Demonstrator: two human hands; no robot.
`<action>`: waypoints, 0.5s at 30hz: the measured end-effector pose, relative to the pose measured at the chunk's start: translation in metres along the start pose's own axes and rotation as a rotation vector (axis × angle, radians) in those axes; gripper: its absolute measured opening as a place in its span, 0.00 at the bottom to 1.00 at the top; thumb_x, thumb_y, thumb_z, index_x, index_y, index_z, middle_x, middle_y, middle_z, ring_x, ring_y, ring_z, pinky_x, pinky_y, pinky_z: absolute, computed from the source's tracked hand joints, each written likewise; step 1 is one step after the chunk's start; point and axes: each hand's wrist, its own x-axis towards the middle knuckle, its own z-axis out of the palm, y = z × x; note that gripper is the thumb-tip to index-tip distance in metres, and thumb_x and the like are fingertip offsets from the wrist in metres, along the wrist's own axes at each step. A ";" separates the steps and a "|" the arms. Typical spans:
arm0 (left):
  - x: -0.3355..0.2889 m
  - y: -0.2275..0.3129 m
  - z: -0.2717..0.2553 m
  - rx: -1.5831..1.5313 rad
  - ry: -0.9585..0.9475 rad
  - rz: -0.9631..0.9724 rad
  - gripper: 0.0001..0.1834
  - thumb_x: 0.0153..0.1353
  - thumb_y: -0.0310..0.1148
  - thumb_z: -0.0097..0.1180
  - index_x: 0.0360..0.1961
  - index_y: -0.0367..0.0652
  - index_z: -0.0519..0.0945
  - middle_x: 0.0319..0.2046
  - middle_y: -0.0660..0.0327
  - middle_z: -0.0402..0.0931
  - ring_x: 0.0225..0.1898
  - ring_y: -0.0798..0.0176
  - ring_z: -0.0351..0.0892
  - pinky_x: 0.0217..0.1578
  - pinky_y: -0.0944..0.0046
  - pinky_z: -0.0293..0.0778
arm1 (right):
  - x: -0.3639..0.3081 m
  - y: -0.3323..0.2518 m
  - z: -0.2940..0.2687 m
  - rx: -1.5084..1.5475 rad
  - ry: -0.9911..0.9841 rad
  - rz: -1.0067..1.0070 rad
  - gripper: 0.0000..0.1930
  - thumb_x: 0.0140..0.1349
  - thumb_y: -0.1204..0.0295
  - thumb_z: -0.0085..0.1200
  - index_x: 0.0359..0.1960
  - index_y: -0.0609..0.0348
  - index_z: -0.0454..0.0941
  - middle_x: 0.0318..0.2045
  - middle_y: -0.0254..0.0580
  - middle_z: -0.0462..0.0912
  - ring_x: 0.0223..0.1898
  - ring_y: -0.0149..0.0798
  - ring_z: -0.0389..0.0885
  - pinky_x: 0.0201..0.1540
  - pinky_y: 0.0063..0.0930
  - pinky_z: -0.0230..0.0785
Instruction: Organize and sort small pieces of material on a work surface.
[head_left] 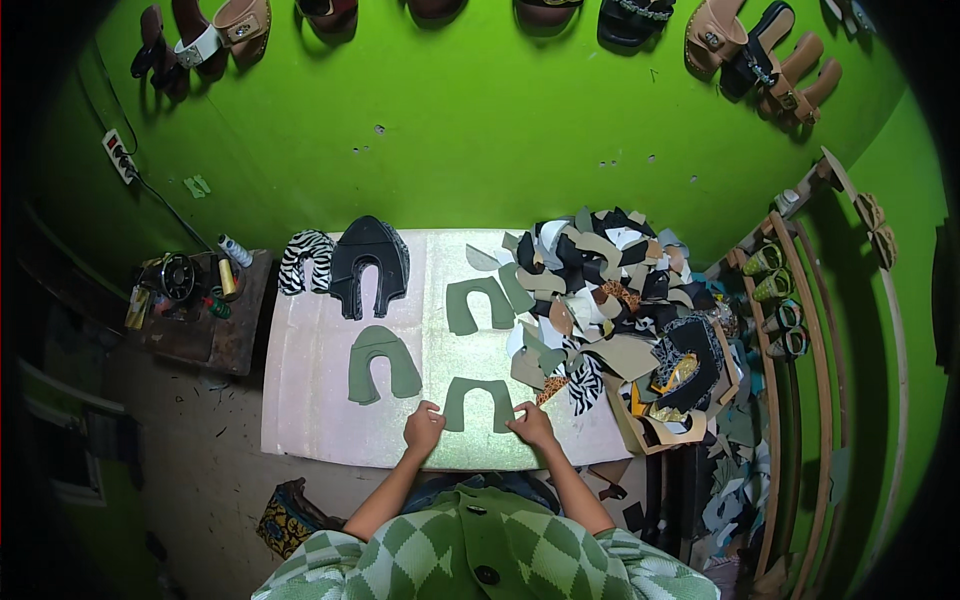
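Observation:
A green U-shaped shoe-upper piece lies near the table's front edge, its opening toward me. My left hand is closed at the lower corner of its left leg, fingertips pinched together. At the right leg's lower corner, my right hand pinches in the same way. Just beyond is another green U-shaped piece, with a green scrap beside it. To the left sits a green U-shaped stack. Behind that are a black U-shaped stack and a zebra-print one.
A tall heap of mixed offcuts covers the table's right side, beside an open carton. Wooden racks with sandals stand at right. At left, a small bench holds thread spools. Sandals hang along the green wall.

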 end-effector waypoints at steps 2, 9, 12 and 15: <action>0.005 -0.005 -0.001 0.064 0.045 0.072 0.10 0.47 0.33 0.59 0.33 0.46 0.76 0.29 0.59 0.78 0.34 0.54 0.79 0.35 0.56 0.74 | 0.002 -0.015 -0.007 -0.307 -0.069 0.026 0.21 0.45 0.59 0.64 0.38 0.56 0.76 0.24 0.40 0.80 0.27 0.41 0.80 0.33 0.32 0.71; 0.053 0.030 -0.004 0.089 0.119 0.223 0.11 0.46 0.32 0.60 0.33 0.48 0.75 0.35 0.57 0.73 0.41 0.51 0.73 0.39 0.54 0.71 | 0.048 -0.079 -0.049 -0.411 0.044 -0.169 0.13 0.51 0.66 0.54 0.37 0.57 0.75 0.29 0.46 0.80 0.33 0.47 0.79 0.37 0.37 0.70; 0.082 0.049 -0.002 0.069 0.162 0.308 0.12 0.46 0.30 0.59 0.35 0.48 0.75 0.38 0.56 0.72 0.43 0.51 0.71 0.41 0.54 0.71 | 0.080 -0.104 -0.056 -0.294 0.011 -0.174 0.13 0.50 0.71 0.52 0.40 0.54 0.75 0.37 0.48 0.79 0.42 0.50 0.77 0.43 0.38 0.69; 0.117 0.061 0.004 0.058 0.186 0.436 0.15 0.46 0.30 0.58 0.39 0.47 0.74 0.41 0.56 0.70 0.45 0.50 0.69 0.43 0.54 0.70 | 0.119 -0.115 -0.054 -0.261 0.189 -0.448 0.13 0.48 0.75 0.50 0.38 0.58 0.75 0.37 0.50 0.76 0.41 0.50 0.75 0.43 0.39 0.68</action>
